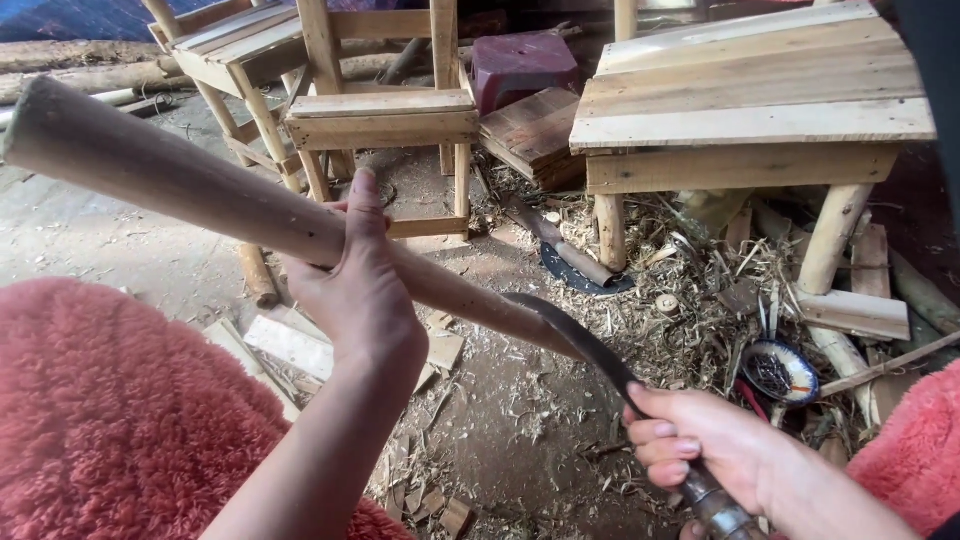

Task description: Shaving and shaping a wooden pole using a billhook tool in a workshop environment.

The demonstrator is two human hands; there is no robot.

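Right now the left hand (pixel 362 290) is wrapped round a long peeled wooden pole (pixel 200 185), fingers curled behind it & thumb up the near side, clenched approx. at mid-length. Pole runs diagonally: thick cut end at upper left near the frame edge, thin end dropping toward centre. The right hand (pixel 705 445) is closed tight on the handle of a curved dark-bladed knife (pixel 580 345), w/ a metal ferrule showing just below the fist. Blade arcs up & left, its tip touching the pole's lower end, on the underside.

Both forearms come out of fuzzy red sleeves (pixel 110 420); left one fills the lower left corner, right one peeks in at lower right.

Below the pole: dirt floor (pixel 520 420) littered w/ shavings, chips & flat wood offcuts (pixel 290 345). Right of centre stands a rough plank table (pixel 750 110) on round log legs; under & beside it, heaps of shavings, sticks, and a small round patterned bowl (pixel 780 372) holding dark bits, poss. nails, can't tell for sure. Top centre, an unfinished wooden chair frame (pixel 385 120), another behind it at upper left. A dark red plastic stool (pixel 522 62) sits behind, next to a stack of boards (pixel 535 135). Logs lie along the far left edge.
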